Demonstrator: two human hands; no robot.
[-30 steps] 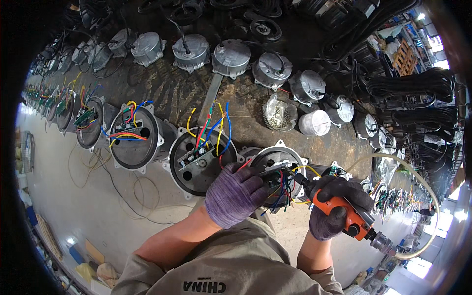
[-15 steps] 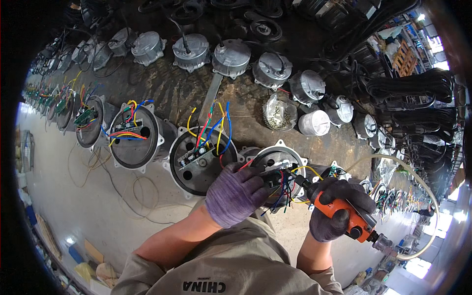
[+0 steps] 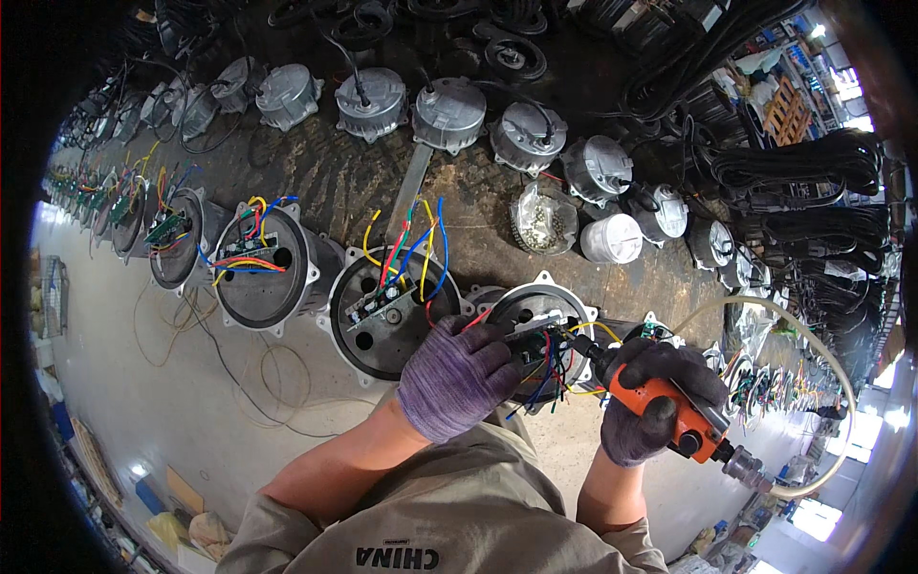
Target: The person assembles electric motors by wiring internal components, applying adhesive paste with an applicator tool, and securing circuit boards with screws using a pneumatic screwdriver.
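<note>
From the head camera I see my left hand (image 3: 457, 375), in a purple knit glove, pressed down on the near rim of a round motor housing (image 3: 547, 316), fingers curled over the circuit board (image 3: 532, 337) and its bundle of coloured wires; it grips the board's edge rather than lying flat. My right hand (image 3: 652, 400), in a dark glove, is wrapped tight around an orange pneumatic screwdriver (image 3: 669, 413), its tip reaching in toward the board from the right, just beside my left fingertips. A pale air hose (image 3: 830, 378) loops off the tool's rear toward the right edge. The housing sits at the front edge of the workbench (image 3: 335, 177), touching its neighbour, an open housing (image 3: 387, 311) with yellow, red and blue wires standing up; another open housing (image 3: 263, 273) lies further left. Finished grey motors (image 3: 449, 113) line the far side, with a bag of screws (image 3: 543, 218) between the rows. Room is tight on the bench; the bare concrete floor (image 3: 163, 402) lies open below left.
</note>
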